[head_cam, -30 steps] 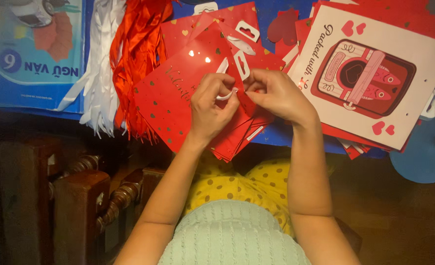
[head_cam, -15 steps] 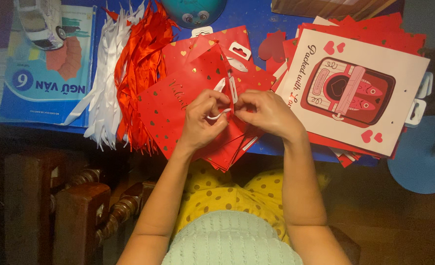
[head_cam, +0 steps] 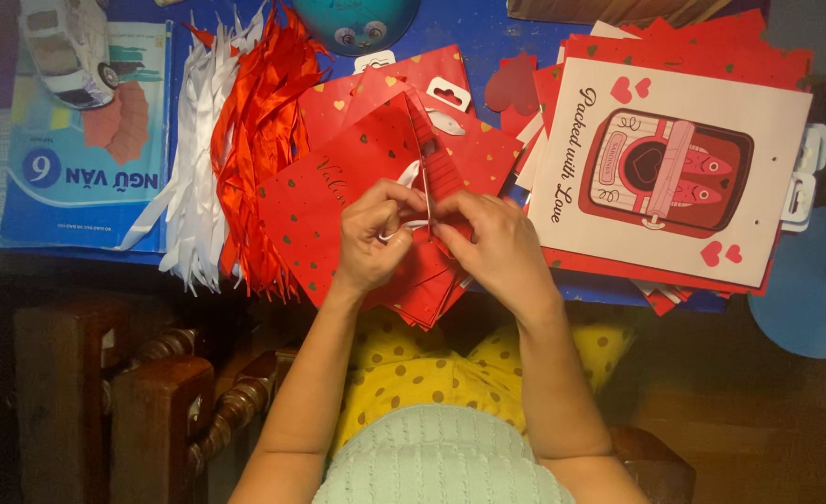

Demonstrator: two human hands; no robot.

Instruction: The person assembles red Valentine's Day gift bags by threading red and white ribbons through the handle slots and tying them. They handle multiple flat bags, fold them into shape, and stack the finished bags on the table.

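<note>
While both hands pinch, white ribbon (head_cam: 406,177) between left hand (head_cam: 373,238) fingertips, right hand (head_cam: 492,245) gripping red bag (head_cam: 338,187)

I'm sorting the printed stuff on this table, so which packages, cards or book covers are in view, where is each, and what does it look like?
Red gift bag: centre, under both hands, flat, red with gold hearts.
White card: right, atop red sheets, rectangular, with red hearts and a red tin drawing.
Blue booklet: far left, rectangular, blue cover with a white panel.
Left hand and right hand pinch a white ribbon at the bag.
</note>
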